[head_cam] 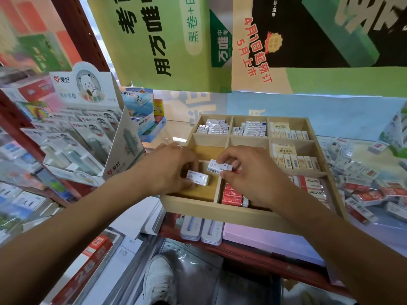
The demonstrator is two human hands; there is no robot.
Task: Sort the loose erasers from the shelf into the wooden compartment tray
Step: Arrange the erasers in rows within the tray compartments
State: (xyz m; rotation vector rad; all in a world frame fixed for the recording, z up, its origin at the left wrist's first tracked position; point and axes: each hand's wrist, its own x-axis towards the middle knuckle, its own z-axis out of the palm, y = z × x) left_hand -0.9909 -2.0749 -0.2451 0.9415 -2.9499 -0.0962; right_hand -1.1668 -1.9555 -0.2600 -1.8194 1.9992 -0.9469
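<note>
The wooden compartment tray (198,209) stands on the shelf in front of me. My left hand (167,170) pinches a white eraser (197,177) over the tray's near left compartment. My right hand (248,175) pinches another white eraser (220,166) just above and right of it. The two back left compartments hold white-and-blue erasers (214,126), the right-hand ones cream erasers (286,133), and the near middle and right ones red erasers (232,197). Loose red and white erasers (361,179) lie heaped on the shelf to the tray's right.
A cardboard display box of packaged goods (83,137) stands close on the left. A blue box (143,117) sits behind it. Green posters (167,40) hang behind the tray. White flat packs (200,230) lie under the shelf's red edge.
</note>
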